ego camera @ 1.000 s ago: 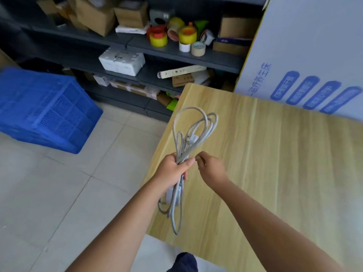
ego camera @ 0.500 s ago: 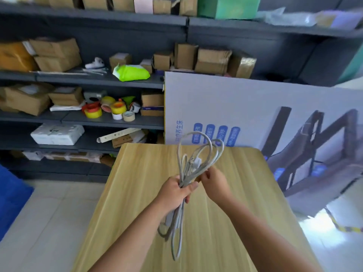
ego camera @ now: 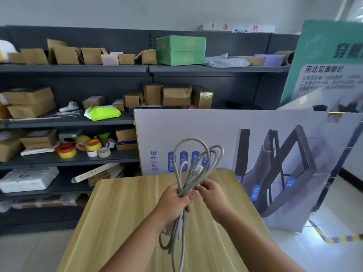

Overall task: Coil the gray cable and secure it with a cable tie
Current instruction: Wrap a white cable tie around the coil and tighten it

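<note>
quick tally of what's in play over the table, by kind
hand: 2, left hand and right hand
gray cable: 1, coiled, gripped in the left hand
wooden table: 1
cable tie: 0 that I can make out on the coil
total: 4

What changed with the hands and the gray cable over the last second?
The head camera tilted up, so more shelving shows. The left hand still grips the coiled gray cable at its middle above the table, and the right hand still pinches beside it. Nothing was let go.
</note>
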Motion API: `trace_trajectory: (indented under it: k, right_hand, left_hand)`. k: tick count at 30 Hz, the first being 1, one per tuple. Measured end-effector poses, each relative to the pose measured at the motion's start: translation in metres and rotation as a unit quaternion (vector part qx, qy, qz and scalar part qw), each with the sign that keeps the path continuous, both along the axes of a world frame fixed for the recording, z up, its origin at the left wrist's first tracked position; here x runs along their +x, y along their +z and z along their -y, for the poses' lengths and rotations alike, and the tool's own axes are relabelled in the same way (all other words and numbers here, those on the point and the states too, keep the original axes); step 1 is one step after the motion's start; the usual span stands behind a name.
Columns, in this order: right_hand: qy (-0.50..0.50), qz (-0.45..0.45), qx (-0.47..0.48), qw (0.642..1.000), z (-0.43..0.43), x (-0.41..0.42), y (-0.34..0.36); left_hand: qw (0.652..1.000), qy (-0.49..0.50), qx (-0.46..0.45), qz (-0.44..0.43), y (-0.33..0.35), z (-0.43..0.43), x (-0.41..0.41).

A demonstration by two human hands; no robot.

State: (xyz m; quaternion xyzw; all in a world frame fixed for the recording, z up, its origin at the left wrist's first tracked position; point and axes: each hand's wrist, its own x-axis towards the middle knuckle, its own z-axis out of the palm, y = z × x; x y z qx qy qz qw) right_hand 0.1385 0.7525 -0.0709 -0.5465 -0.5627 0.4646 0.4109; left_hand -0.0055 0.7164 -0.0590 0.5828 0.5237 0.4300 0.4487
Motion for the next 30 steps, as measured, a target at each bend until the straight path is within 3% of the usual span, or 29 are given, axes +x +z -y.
trace_trajectory:
  k: [7, 12, 20, 26, 30]
  right_hand:
    - [0.009, 0.042, 0.081, 0.996, 0.0, 0.012, 0.021]
    - [0.063, 0.048, 0.076, 0.994, 0.003, 0.01, 0.035]
    - [0.183, -0.088, 0.046, 0.978, 0.01, 0.01, 0.042]
    - [0.242, -0.133, 0.063, 0.959, 0.015, 0.007, 0.053]
    - [0.256, -0.109, 0.089, 0.956, 0.018, 0.004, 0.062]
  left_hand:
    - [0.997, 0.044, 0.015, 0.063, 0.017, -0.001, 0.007]
    - [0.999, -0.016, 0.044, 0.009, 0.031, 0.002, 0.013]
    - [0.997, -0.037, 0.055, -0.031, 0.036, 0.01, 0.007]
    - [0.997, -0.014, 0.025, -0.071, 0.032, 0.009, -0.002]
    - [0.998, -0.003, 0.012, -0.059, 0.029, 0.012, -0.001]
